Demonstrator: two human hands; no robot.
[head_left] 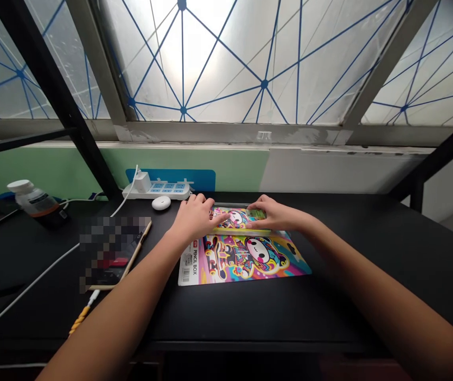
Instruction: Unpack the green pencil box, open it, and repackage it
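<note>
A colourful pencil box (237, 218) with a cartoon bear print lies across the upper part of a bright printed card (246, 259). The card reads "PENCIL BOX" and has a barcode at its left edge; it rests flat on the black desk. My left hand (195, 216) grips the box's left end, thumb over the top face and fingers at the far edge. At the right end, my right hand (273, 214) holds the box between thumb and fingers. Both hands partly cover the ends of the box.
Left of the card lies a phone-like device (111, 254), its screen blurred out, with a cable (81, 316) plugged in. A white power strip (163, 189), a round white case (161, 203) and a bottle (38, 201) stand toward the wall. Black frame bars (52, 79) slant at both sides.
</note>
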